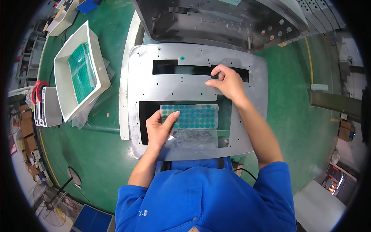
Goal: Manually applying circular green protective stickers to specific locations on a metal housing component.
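My left hand [156,129] grips the left edge of a clear sheet of round green stickers [197,118], thumb on top. The stickers sit in rows, and a clear backing film [193,138] hangs below them. Under the sheet lies a flat grey metal panel [185,87] with rectangular cutouts and small holes. Over the panel's upper right part is my right hand [228,83], thumb and forefinger curved and apart. Nothing shows between those fingertips. One green round sticker [182,58] is on the panel near its upper edge.
A large metal housing [216,23] stands just beyond the panel. To the left, a white bin [104,79] holds more green sticker sheets [81,71]. Red-handled scissors [38,91] are beside it. A standing fan [73,176] is at lower left.
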Motion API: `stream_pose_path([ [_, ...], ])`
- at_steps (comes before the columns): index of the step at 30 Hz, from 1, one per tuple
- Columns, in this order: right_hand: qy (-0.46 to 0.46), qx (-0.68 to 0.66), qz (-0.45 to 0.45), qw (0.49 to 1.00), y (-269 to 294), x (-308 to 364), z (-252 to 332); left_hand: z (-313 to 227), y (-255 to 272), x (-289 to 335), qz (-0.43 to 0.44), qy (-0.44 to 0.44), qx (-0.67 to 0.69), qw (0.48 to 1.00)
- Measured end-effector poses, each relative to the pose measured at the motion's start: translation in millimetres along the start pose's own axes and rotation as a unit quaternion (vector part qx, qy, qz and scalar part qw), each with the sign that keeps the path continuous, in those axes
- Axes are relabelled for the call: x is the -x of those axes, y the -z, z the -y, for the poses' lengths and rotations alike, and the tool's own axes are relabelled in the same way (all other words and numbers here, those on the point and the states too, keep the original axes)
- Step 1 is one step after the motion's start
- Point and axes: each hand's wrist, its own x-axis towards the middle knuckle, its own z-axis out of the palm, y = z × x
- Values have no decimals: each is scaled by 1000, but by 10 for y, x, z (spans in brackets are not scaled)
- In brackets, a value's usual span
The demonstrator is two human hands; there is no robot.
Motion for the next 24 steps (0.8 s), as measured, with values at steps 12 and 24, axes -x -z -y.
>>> stream_pose_path([
  [12, 128, -244, 154, 949, -43, 832, 135, -63, 229, 259, 18, -66, -34, 997],
  [24, 120, -299, 14, 947, -305, 795, 17, 149, 220, 62, -10, 17, 45, 999],
])
